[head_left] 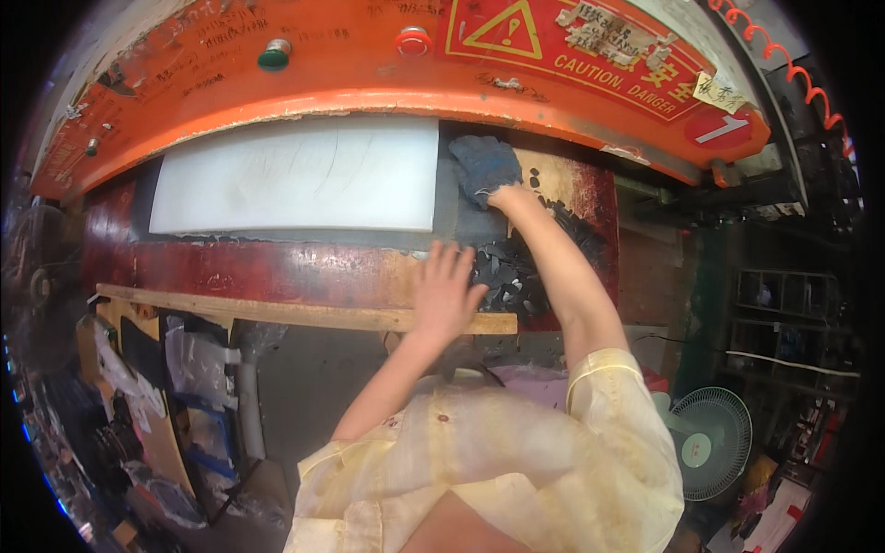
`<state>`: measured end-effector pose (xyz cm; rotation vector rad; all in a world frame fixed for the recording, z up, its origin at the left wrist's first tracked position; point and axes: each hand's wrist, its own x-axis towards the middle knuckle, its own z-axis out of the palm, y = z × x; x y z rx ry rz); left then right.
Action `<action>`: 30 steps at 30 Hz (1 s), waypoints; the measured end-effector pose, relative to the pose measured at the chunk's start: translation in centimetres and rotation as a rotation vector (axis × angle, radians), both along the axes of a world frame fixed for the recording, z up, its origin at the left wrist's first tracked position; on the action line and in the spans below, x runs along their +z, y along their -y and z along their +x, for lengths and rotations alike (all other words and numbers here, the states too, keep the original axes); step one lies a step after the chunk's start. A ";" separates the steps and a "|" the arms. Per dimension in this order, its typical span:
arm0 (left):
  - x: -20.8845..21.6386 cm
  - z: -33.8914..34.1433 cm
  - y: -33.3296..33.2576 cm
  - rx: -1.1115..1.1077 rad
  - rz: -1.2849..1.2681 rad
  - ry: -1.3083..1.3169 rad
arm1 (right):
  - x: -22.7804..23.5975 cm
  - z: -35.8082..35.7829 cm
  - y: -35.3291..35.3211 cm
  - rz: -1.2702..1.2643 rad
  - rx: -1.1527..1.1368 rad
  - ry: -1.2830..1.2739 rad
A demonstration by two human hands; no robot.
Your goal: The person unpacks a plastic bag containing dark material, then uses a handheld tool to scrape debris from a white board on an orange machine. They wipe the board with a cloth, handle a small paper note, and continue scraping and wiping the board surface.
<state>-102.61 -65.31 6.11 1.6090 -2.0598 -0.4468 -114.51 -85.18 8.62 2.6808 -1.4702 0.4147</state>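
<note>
My left hand [444,290] is bare, its fingers spread and pointing away from me. Its fingertips reach the near edge of a dark grey sheet [447,198]. A long white board [304,180] lies on that sheet, just left of both hands. My right hand [486,169], in a dark blue-grey work glove, is farther off, over the sheet beside the board's right end. The glove's fingers blend into the dark surface, so their pose and any hold are unclear. Dark scraps [509,276] are heaped right of my left hand, partly under my right forearm.
An orange machine beam [332,97] spans the far side, with a green button [275,55] and a red button [413,41]. A wooden strip [304,309] edges the worn red table [304,272]. A fan [710,442] stands at lower right; boards and plastic stand at lower left.
</note>
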 end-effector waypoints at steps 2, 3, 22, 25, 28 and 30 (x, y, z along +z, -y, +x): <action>0.5 -2.0 -0.6 -0.082 0.014 -0.081 | 0.0 -1.2 -1.0 0.188 0.095 -0.113; 0.7 -2.9 -0.9 -0.098 0.011 -0.133 | 0.1 -2.3 -1.7 0.268 0.152 -0.165; 0.9 -3.0 -3.0 0.286 0.023 -0.101 | -0.1 -5.4 -7.0 0.246 0.464 0.086; 2.1 -0.4 -3.6 0.346 0.199 -0.357 | 1.9 -6.4 -8.4 0.617 0.421 0.058; 2.8 0.6 -3.8 0.354 -0.087 -0.009 | 2.6 -5.9 -9.9 0.390 0.487 0.283; 2.8 -0.3 -3.6 0.304 0.067 0.072 | 1.9 -5.5 -11.3 0.245 0.502 0.172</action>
